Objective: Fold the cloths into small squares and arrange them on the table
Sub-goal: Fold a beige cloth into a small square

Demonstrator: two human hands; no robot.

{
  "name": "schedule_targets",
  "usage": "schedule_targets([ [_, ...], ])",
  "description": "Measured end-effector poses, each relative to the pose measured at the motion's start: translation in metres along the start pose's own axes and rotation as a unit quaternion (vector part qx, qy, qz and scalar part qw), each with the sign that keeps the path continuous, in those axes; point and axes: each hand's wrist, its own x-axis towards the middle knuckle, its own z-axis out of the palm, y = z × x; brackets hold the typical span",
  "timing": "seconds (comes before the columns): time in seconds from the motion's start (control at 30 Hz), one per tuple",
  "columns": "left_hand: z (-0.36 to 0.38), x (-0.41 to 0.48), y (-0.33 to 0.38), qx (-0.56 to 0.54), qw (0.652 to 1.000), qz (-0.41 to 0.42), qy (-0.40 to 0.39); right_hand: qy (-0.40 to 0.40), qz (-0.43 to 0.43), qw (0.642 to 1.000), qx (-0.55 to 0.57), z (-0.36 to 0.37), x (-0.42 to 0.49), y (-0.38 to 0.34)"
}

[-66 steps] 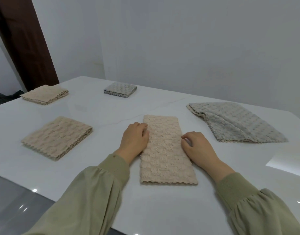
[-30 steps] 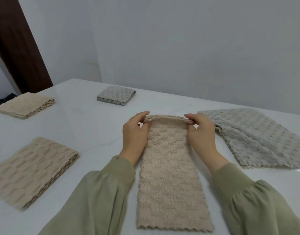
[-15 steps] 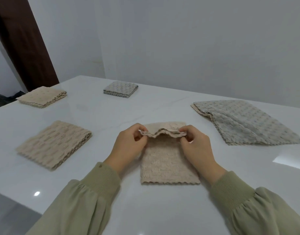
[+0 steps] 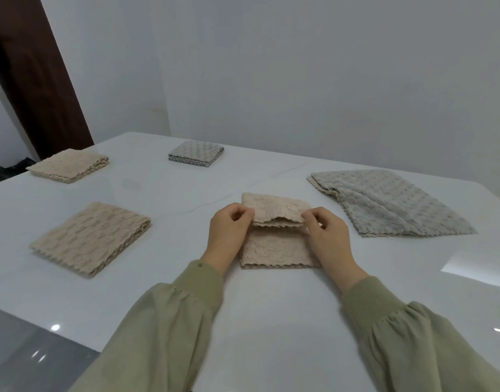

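A beige textured cloth (image 4: 277, 250) lies in a narrow strip on the white table (image 4: 271, 321), right in front of me. Its far end is lifted and doubled back toward me. My left hand (image 4: 229, 233) pinches the left corner of that raised end. My right hand (image 4: 328, 236) pinches the right corner. The lifted edge hangs just above the strip's middle, with a small gap under it. A grey cloth (image 4: 390, 202), only loosely folded, lies to the right.
Two folded beige cloths rest on the left, one near (image 4: 90, 239) and one far (image 4: 69, 164). A small folded grey square (image 4: 196, 157) sits at the back. A grey wall stands behind the table; a dark wooden panel (image 4: 36, 80) rises at far left.
Both hands went from the strip's sides to its far end, gripped the two corners and lifted them. They have drawn that end toward me over the rest of the cloth.
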Motion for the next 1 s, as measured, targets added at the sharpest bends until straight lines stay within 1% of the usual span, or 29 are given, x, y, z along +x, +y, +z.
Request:
schedule_targets([
  [0.13,-0.015,-0.011,-0.002,-0.041,0.996,-0.059,-0.046,-0.015,0.016,1.0,0.02,-0.009,-0.013,0.001],
  [0.2,-0.021,-0.016,-0.002,-0.041,0.995,-0.067,-0.069,-0.026,0.021,0.999,0.021,-0.007,-0.017,0.002],
  [0.27,-0.024,-0.02,-0.001,-0.025,0.995,-0.065,-0.073,-0.039,0.034,0.998,0.031,-0.006,-0.02,0.002],
  [0.4,-0.027,-0.026,0.001,-0.034,0.995,-0.064,-0.072,-0.042,0.045,0.997,0.039,-0.01,-0.025,0.001],
  [0.47,-0.027,-0.027,0.001,-0.009,0.995,-0.065,-0.079,-0.039,0.047,0.997,0.045,-0.013,-0.027,0.001],
  [0.53,-0.029,-0.029,0.002,0.018,0.994,-0.064,-0.085,-0.038,0.044,0.998,0.022,-0.016,-0.028,0.001],
  [0.77,-0.034,-0.033,0.002,0.058,0.989,-0.047,-0.127,-0.042,0.052,0.998,-0.02,-0.015,-0.03,0.003],
  [0.9,-0.033,-0.032,-0.001,0.096,0.986,-0.032,-0.131,-0.053,0.051,0.996,-0.053,-0.015,-0.031,0.003],
  [1.0,-0.033,-0.031,-0.003,0.097,0.986,-0.024,-0.135,-0.053,0.047,0.995,-0.071,-0.015,-0.031,0.001],
])
